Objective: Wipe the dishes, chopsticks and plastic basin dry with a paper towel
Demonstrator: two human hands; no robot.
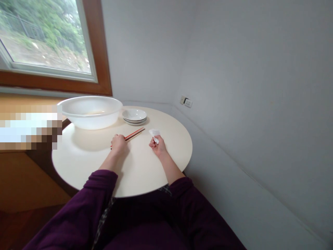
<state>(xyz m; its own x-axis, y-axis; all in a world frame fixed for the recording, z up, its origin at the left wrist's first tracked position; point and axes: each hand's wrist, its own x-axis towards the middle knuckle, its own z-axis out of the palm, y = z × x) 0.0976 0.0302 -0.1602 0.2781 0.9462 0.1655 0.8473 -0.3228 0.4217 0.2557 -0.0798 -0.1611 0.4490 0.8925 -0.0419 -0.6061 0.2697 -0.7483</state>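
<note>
My left hand (119,143) rests on the round cream table (85,163), fingers closed around the near ends of a pair of red and dark chopsticks (134,133), which point away to the right. My right hand (157,145) is closed on a small crumpled white tissue (154,133) that sticks up from its fingers. The two hands sit a short way apart near the middle of the table. Purple sleeves cover both forearms.
A large white plastic basin (91,111) stands at the back left of the table. A short stack of small white dishes (134,116) sits beside it. Grey walls close in behind and to the right, with a socket (186,101). A window is at upper left.
</note>
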